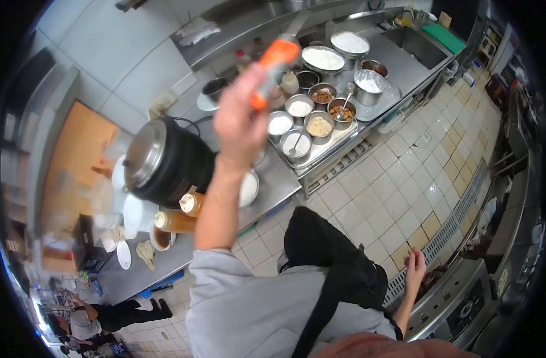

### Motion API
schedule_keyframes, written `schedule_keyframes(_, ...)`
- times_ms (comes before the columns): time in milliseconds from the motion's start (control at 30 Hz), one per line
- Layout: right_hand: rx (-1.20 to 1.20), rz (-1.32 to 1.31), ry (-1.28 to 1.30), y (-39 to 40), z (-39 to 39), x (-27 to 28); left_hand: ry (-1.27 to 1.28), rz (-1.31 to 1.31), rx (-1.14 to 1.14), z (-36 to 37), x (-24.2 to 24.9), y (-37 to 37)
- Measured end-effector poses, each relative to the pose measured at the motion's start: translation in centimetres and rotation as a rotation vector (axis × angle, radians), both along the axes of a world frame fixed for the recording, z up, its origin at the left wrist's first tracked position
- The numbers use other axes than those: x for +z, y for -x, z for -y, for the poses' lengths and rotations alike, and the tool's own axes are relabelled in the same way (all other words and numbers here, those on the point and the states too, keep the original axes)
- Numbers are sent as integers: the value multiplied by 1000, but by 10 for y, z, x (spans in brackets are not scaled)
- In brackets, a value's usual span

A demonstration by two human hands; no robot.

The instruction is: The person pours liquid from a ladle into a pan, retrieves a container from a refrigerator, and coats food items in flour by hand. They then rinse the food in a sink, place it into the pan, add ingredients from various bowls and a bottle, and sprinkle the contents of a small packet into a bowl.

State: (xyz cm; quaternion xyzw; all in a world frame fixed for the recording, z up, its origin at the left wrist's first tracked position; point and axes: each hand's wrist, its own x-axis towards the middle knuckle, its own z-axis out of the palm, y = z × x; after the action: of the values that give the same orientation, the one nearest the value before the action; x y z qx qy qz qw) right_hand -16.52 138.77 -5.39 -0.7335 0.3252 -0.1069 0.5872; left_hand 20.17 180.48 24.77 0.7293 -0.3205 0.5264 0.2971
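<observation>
My left hand (244, 113) is raised over the steel counter, its fingers wrapped round the handle of an orange-and-grey tool (279, 55). The tool's metal end points up and away and is blurred. Beneath and to the right of this hand, a tray (321, 152) bears several metal containers with powders, chopped food and spoons. A large black pot with a steel lid (147, 152) stands left of my forearm, beside sauce bottles (176, 222). My right hand (415, 268) hangs low at my right side near the stove, fingers loosely bent and apart, holding nothing visible.
Large bowls of white powder (324, 58) stand at the back, left of a sink (413, 46) and a green board (443, 37). A stove (464, 307) is at the lower right, beside a floor drain grate (458, 215). Another person (85, 322) is at the lower left.
</observation>
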Motion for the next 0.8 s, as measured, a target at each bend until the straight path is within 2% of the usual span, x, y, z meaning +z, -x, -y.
schedule_keyframes(100,102,42,58,-67,-30,8,-108,-93,196,-29,14,-77)
schedule_keyframes(167,140,84,71,-89,-45,8,-146,-111,250,-38,17,-137)
schedule_keyframes(233,362,-26,276,-94,-50,6,-201,-186,384,-44,14,-196)
schedule_keyframes(267,352,-87,237,-89,-46,1,-228,-235,421,-42,17,-218)
schedule_keyframes(300,267,-106,232,-80,-42,0,-213,-399,418,-50,13,-250)
schedule_keyframes(367,189,-231,249,-58,-28,-6,-291,-424,502,-50,7,-293)
schedule_keyframes(400,113,-223,220,-37,-13,-31,-330,-374,534,-48,7,-304)
schedule_keyframes(433,37,-235,205,-19,-8,-33,-415,-279,537,-53,1,-319)
schedule_keyframes(500,-141,-261,82,-1,4,-30,-478,-494,699,-27,15,-306)
schedule_keyframes(567,-278,-266,-35,13,9,-22,-430,-394,542,-44,-6,-337)
schedule_keyframes(633,-402,-261,-144,18,20,-22,-370,-418,465,-47,-11,-344)
schedule_keyframes(667,-484,-225,-211,21,25,-26,-326,-221,669,-39,-11,-331)
schedule_keyframes(700,-589,-189,-291,27,31,-37,-281,-10,840,6,-9,-324)
schedule_keyframes(733,-598,-173,-337,32,40,-51,-294,-6,818,43,-7,-309)
schedule_keyframes(800,-628,-193,-367,26,58,-58,-197,-26,413,129,-14,-264)
